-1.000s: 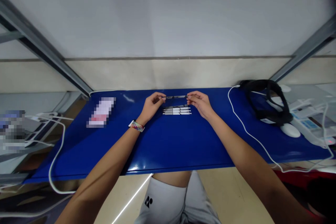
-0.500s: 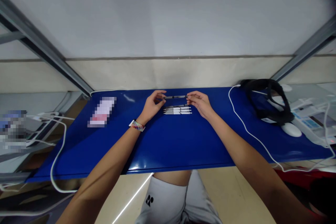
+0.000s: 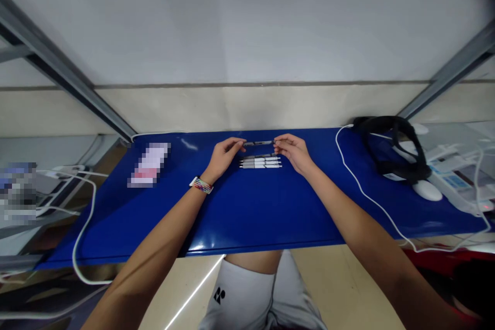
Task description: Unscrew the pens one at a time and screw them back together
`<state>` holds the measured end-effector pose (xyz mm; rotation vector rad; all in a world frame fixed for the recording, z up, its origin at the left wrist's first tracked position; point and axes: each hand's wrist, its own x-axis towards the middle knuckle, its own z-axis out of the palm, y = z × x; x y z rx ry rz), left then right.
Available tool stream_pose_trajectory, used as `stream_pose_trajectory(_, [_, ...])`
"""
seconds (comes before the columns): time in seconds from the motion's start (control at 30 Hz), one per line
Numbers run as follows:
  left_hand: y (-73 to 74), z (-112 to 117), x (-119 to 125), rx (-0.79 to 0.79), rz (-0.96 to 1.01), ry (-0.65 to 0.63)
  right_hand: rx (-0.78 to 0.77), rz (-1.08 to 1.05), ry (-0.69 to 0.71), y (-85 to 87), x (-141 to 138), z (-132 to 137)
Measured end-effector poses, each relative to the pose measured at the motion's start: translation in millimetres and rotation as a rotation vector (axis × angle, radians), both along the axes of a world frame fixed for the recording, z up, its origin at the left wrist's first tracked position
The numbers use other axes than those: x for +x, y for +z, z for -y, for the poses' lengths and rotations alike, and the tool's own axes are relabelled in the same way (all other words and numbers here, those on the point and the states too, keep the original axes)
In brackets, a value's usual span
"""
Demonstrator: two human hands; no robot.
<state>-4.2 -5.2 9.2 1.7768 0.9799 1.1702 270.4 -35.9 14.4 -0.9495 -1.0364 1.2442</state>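
Observation:
A grey-and-black pen [image 3: 258,143] lies level between my two hands, just beyond a small row of pens. The thumb and fingers of my left hand [image 3: 225,153] are pinched on its left end. At the other end, my right hand [image 3: 293,150] grips the pen with its fingertips. Several white-and-grey pens [image 3: 260,163] lie side by side on the blue tabletop [image 3: 263,206], close below both hands. My fingers cover both tips of the held pen.
A pixelated pink-and-white item [image 3: 149,165] lies on the left of the table. To the right are a black headset with a strap [image 3: 394,149], a white rounded device [image 3: 428,191] and a white cable [image 3: 358,178]. Metal frame posts [image 3: 108,105] flank the table, with a wall behind.
My left thumb and fingers have closed from a looser, spread hold into a pinch on the pen's left end. My right hand keeps its grip almost unmoved.

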Motion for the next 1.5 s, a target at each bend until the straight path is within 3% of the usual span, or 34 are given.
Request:
stream_pose_trajectory(0.33, [-0.3, -0.7, 0.5, 0.021, -0.009, 0.03, -0.036, -0.044, -0.01, 0.6, 2.1, -0.6])
stream_pose_trajectory(0.77, [5.0, 1.9, 9.1, -0.142, 0.342, 0.069, -0.293, -0.506, 0.358, 14.7, 6.5, 4.9])
stream_pose_trajectory(1.27, [5.2, 5.3, 14.4, -0.179, 0.409, 0.019, -0.281, -0.68, 0.255, 8.7, -1.9, 6.5])
stream_pose_trajectory(1.5, [2.6, 4.7, 14.5, -0.176, 0.395, 0.033, -0.201, -0.548, 0.224, 6.3, -2.2, 6.7])
